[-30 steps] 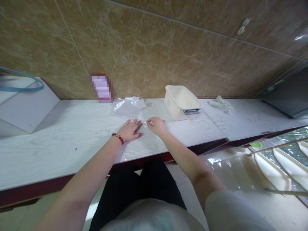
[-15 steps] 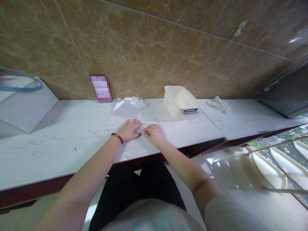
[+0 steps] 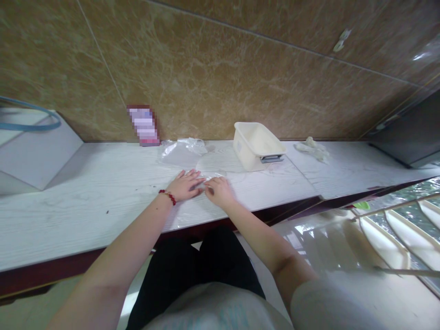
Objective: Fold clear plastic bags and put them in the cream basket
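Note:
A clear plastic bag point(image 3: 217, 174) lies flat on the white wood-grain counter point(image 3: 113, 183), partly under both hands and hard to make out. My left hand point(image 3: 185, 185), with a red bead bracelet at the wrist, presses down on it with fingers spread. Beside it my right hand point(image 3: 219, 191) pinches the bag with thumb and fingers together, close to the left fingertips. What lies inside the pinch is too small to see. Behind the hands rests another clear plastic bag or stack of bags point(image 3: 180, 153), crumpled at its far end.
A cream plastic bin point(image 3: 250, 156) with a grey handle stands right of the hands against the wall. Farther right lies a crumpled whitish glove-like thing point(image 3: 314, 150). A white box point(image 3: 44, 151) stands at the left, and a blurred pinkish card point(image 3: 144, 126) leans on the wall.
The left fingers have slid very slightly right, towards the right hand. The right fingers have shifted a little on the bag. Everything else stays in place.

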Motion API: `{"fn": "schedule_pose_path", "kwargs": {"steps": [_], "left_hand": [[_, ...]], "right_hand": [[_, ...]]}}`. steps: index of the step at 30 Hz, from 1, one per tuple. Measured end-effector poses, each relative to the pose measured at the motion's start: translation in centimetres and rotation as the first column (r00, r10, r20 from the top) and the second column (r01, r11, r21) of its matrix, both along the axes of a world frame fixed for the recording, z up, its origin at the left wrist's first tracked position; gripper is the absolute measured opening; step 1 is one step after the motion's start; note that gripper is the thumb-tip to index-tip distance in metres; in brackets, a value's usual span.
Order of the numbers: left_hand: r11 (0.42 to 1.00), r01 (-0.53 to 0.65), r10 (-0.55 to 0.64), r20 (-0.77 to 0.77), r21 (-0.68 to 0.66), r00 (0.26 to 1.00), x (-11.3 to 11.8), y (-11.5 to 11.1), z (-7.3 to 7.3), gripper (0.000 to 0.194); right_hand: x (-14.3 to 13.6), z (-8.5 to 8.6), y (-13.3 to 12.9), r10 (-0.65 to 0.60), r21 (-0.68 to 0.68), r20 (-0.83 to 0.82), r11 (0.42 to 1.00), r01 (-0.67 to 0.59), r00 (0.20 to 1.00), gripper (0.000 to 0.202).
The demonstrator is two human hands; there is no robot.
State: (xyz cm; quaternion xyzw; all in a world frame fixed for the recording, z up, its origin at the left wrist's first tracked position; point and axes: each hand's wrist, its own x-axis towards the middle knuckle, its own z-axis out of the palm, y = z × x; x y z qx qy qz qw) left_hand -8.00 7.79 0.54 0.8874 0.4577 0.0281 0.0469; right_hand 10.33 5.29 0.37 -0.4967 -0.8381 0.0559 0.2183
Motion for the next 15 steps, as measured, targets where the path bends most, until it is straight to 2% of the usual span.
{"fn": "schedule_pose_path", "kwargs": {"steps": [3, 6, 15], "left_hand": [[1.000, -0.006, 0.006, -0.007, -0.007, 1.000, 0.1, 0.0, 0.0, 0.056], [1.000, -0.017, 0.017, 0.005, 0.000, 1.000, 0.2, -0.1, 0.0, 0.054], [0.999, -0.037, 0.037, 0.032, 0.010, 0.999, 0.2, 0.0, -0.4, 0.052]], "right_hand": [[-0.1, 0.5, -0.1, -0.022, 0.027, 0.034, 0.999, 0.021, 0.999, 0.032], [-0.3, 0.7, 0.2, -0.053, -0.004, 0.133, 0.999, 0.054, 0.990, 0.038], [-0.3, 0.0, 1.0, -0.070, 0.004, 0.288, 0.997, 0.072, 0.955, 0.049]]}}
